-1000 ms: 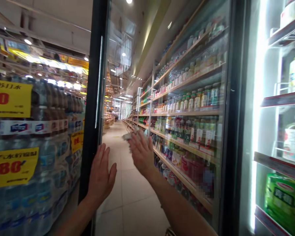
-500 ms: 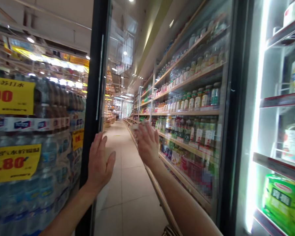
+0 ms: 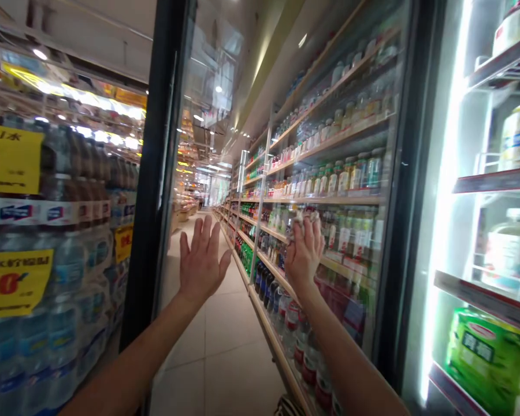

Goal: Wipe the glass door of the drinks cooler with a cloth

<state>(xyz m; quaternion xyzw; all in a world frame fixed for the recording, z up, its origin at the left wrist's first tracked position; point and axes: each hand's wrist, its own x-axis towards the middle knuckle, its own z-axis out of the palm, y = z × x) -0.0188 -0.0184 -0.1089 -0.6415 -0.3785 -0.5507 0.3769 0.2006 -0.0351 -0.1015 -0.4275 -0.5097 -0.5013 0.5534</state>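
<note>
Flat hands at the glass door (image 3: 219, 144)

The left hand (image 3: 201, 263), fingers spread, seems braced on the door; light contact suits it. The right hand (image 3: 303, 263) has slightly parted fingers over a pale cloth (image 3: 300, 216); even, flat pressure should keep it from bunching.

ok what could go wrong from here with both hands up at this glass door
The open glass door might swing if the left hand, which looks flat against it, and the right hand push unevenly. The pale cloth seems bunched behind the right hand's fingers, so it could slip loose. The left palm, with no cloth visible under it, may leave smudges.
</note>
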